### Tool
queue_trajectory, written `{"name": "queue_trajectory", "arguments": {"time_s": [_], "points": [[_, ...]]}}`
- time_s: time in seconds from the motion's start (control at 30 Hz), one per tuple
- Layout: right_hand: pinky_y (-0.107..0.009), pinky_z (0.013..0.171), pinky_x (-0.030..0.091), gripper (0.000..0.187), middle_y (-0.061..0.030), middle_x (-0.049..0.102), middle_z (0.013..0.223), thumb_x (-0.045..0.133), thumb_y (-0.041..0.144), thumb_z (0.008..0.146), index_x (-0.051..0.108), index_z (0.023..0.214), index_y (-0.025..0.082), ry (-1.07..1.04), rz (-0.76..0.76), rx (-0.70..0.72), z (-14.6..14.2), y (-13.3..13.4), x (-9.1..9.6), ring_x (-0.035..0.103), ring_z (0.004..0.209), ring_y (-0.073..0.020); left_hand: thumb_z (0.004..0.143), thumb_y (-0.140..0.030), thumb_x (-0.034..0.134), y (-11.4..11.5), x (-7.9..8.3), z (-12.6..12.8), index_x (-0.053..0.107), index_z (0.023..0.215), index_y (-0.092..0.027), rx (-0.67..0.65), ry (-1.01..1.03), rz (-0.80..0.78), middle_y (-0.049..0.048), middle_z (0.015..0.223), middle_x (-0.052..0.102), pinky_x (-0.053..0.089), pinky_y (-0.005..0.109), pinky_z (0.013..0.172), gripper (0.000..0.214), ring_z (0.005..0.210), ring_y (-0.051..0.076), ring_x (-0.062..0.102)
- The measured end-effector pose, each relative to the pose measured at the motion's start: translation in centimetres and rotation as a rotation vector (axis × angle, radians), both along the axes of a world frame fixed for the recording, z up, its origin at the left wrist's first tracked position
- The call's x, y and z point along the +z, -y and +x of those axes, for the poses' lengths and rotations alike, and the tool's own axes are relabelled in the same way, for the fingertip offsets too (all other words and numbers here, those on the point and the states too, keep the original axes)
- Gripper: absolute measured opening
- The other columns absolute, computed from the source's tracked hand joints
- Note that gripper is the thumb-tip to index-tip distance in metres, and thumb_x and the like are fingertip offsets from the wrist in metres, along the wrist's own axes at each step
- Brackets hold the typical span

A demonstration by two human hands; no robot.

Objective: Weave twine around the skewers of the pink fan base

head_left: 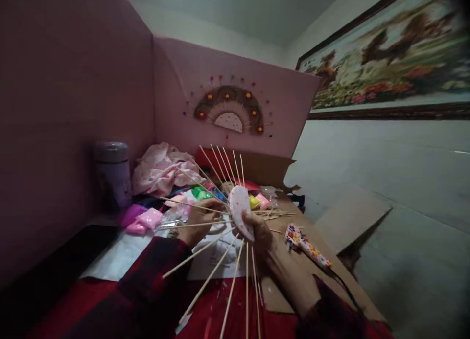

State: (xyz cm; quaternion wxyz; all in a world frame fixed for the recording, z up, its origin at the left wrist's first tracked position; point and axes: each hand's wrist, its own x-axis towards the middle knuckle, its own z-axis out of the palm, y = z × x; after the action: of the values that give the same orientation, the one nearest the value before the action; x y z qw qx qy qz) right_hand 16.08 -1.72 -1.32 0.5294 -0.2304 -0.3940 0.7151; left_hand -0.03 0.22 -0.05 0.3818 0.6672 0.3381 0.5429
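Observation:
My right hand grips a half-round piece, white with small red spots, its thumb lying over the front. Many thin wooden sticks fan out from the curved edge of this piece, pointing up, left and down toward me. Just left of the piece is my left hand, behind several of the sticks. Its fingers are curled near the stick ends; what they pinch is hidden. A scrap of something pale clings to the end of one lower stick.
A flower-patterned hot glue gun with a cord lies on cardboard at right. Loose sticks, bagged coloured clay, crumpled pink cloth and a tumbler surround the work. A finished-looking fan hangs on the pink panel.

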Motion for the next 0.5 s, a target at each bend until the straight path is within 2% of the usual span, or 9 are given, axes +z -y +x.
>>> {"name": "queue_trajectory", "arguments": {"time_s": [0.13,0.3,0.5], "points": [[-0.016,0.034,0.036,0.022,-0.0043,0.061,0.058,0.063,0.026,0.061,0.061,0.075,0.01,-0.013,0.017,0.017,-0.1,0.4,0.2,0.048,0.041,-0.0079,0.063,-0.016,0.057,-0.8,-0.2,-0.2,0.067,0.068,-0.014,0.096,-0.024,0.098,0.003,0.066,0.066,0.045,0.023,0.056,0.011,0.063,0.015,0.058],[-0.016,0.034,0.036,0.019,-0.0024,0.059,0.055,0.062,0.022,0.061,0.061,0.075,0.01,-0.01,0.019,0.033,0.0,0.6,0.2,0.047,0.039,-0.0072,0.068,-0.019,0.056,-1.5,-0.3,-0.6,0.066,0.071,-0.015,0.239,0.049,0.156,0.0027,0.068,0.066,0.046,0.024,0.061,0.011,0.065,0.014,0.059],[-0.015,0.031,0.034,0.019,0.0,0.056,0.054,0.061,0.023,0.064,0.059,0.079,0.012,-0.02,0.056,0.072,0.0,0.9,0.7,0.042,0.035,-0.005,0.071,-0.028,0.059,-1.9,0.2,-1.7,0.066,0.072,-0.016,0.506,-0.001,0.3,0.0006,0.063,0.063,0.042,0.022,0.056,0.014,0.06,0.012,0.056]]}}
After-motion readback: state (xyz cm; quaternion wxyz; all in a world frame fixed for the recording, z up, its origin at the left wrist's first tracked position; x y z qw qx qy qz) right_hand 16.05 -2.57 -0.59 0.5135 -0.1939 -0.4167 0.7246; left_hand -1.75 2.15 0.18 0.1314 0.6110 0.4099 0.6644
